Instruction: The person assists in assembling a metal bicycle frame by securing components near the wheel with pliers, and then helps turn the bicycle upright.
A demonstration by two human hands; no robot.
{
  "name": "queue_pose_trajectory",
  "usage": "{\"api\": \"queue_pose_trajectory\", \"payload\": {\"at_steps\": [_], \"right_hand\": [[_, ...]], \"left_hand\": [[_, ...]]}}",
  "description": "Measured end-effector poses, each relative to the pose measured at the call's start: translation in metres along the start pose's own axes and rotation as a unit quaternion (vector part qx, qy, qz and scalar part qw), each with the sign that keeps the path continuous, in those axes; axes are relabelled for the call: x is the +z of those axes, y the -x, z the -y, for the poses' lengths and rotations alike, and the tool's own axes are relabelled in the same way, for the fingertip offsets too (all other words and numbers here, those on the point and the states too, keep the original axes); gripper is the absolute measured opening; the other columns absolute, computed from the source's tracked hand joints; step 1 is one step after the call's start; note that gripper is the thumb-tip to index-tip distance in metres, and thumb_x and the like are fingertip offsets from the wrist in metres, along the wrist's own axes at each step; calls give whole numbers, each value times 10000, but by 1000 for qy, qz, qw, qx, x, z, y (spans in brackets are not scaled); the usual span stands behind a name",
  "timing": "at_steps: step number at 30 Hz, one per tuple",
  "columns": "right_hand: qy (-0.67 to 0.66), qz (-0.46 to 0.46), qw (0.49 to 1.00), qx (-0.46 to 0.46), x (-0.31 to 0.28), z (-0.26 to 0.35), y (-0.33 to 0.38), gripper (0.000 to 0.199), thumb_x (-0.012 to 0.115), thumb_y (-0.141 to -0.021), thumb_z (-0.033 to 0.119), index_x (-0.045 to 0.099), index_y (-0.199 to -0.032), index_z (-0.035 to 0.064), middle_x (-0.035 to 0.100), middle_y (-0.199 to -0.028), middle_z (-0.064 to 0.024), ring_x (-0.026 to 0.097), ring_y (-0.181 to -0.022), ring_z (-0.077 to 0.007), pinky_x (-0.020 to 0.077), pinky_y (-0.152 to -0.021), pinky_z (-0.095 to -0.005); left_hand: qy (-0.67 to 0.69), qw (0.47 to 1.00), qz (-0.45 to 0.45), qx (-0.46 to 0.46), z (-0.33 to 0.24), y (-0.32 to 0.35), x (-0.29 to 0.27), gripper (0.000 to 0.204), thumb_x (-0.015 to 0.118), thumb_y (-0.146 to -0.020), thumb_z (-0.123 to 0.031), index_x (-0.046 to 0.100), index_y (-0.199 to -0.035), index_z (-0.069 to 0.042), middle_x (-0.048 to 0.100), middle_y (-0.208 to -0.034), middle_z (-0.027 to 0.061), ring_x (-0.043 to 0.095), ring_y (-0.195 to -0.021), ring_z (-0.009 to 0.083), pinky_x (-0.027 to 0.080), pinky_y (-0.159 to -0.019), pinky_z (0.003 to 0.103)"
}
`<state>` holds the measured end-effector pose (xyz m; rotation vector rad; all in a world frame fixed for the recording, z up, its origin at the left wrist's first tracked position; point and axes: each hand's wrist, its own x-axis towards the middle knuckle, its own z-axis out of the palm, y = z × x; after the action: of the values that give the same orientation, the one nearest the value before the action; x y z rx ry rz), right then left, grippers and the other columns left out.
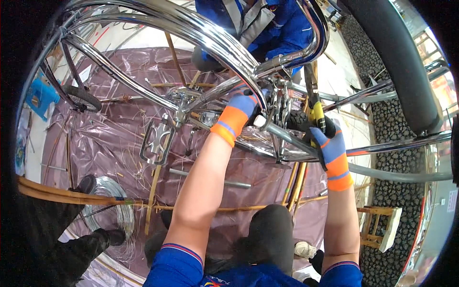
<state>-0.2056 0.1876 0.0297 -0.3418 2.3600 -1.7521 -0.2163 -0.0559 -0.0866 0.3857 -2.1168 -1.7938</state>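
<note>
Chrome tubing fills most of what I see: a bicycle frame (158,26) arches over the top of my view, with a second pair of chrome tubes (382,146) running off to the right edge. My left hand (241,112), in a blue glove with an orange cuff, is curled around the frame right where the tubes meet near the chain and sprocket (282,107); the fingers are wrapped shut on the tube. My right hand (330,146), gloved the same way, is closed around the yellow-and-black handles of a pair of pliers (314,103), whose jaws point upward into the joint; I cannot tell what the jaws bite on. The two hands sit near each other, with only the sprocket cluster between them, so there is little free space there.

A metal pedal (157,138) hangs to the left of my left forearm, clear of it. Below lies a crinkled purple plastic sheet (95,143) strewn with thin bamboo strips (153,196), and a coil of wire (114,201) rests at its lower left edge. A small wooden stool (380,227) stands at the sheet's right edge, beside my right elbow. Another person in a blue jacket (267,24) crouches opposite, beyond the frame. A dark padded bar (397,62) slants across the upper right.
</note>
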Motion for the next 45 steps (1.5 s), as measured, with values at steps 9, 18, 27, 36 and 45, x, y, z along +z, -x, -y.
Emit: {"api": "queue_pose_trajectory", "payload": {"at_steps": [9, 18, 27, 36, 45], "right_hand": [[15, 11, 999, -34, -10, 1, -3, 442, 704, -823, 23, 558, -1230, -67, 674, -1042, -91, 622, -924, -120, 510, -816, -260], [321, 14, 935, -149, -10, 56, 77, 412, 698, -859, 131, 529, -1197, -33, 643, -1025, -154, 652, -948, -258, 507, -858, -337], [485, -33, 872, -63, 43, 51, 53, 497, 703, -841, 279, 538, -1216, -2, 614, -1087, -239, 634, -959, -402, 518, -824, -432], [488, -42, 871, -48, 50, 47, 54, 517, 692, -847, 267, 520, -1242, -19, 603, -1130, -240, 604, -1044, -393, 494, -902, -424], [487, -31, 871, -49, 53, 47, 55, 509, 693, -837, 254, 514, -1243, 4, 597, -1127, -235, 602, -1021, -407, 494, -886, -442]], "left_hand": [[-14, 1000, 25, 8, -6, -9, 8, 414, 630, -870, -408, 695, -1009, -24, 699, -953, 194, 642, -929, 385, 493, -796, 415], [-78, 990, -4, 114, 21, -6, 14, 474, 616, -858, -477, 702, -955, -21, 691, -989, 225, 631, -993, 418, 485, -839, 426], [109, 992, 51, -26, -3, 5, 11, 483, 552, -919, -459, 688, -1011, -5, 684, -1010, 234, 627, -968, 418, 478, -825, 418], [-151, 979, 35, 131, 23, -2, 16, 296, 559, -936, -322, 678, -1020, -63, 701, -960, 136, 656, -894, 331, 480, -763, 394], [142, 989, -4, 50, 4, 7, 22, 305, 615, -907, -327, 675, -949, -31, 697, -913, 193, 662, -875, 358, 491, -743, 414]]}}
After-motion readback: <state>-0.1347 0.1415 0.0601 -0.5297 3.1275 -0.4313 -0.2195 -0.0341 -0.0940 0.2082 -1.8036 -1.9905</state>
